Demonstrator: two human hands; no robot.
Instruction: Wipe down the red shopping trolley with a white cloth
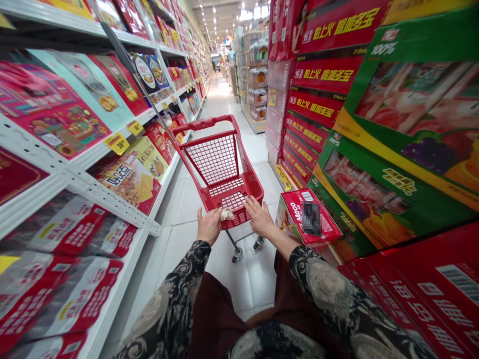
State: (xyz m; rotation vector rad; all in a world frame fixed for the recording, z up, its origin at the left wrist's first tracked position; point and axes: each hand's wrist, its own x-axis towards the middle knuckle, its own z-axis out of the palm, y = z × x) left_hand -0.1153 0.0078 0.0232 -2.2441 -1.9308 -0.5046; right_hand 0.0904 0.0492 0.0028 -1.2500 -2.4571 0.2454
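Note:
A small red plastic shopping cart with a mesh basket stands in front of me in the aisle, its basket holding nothing that I can see. My left hand is at the cart's near end, closed around a crumpled white tissue. My right hand lies over the near rim with its fingers stretched out and thumb apart, holding nothing. Whether the left fingers also touch the rim is hard to make out.
Boxed snacks fill the white shelf on the left. Red drink cartons and green fruit-drink boxes are stacked on the right. A red-topped box juts out beside my right forearm. Tiled floor runs ahead.

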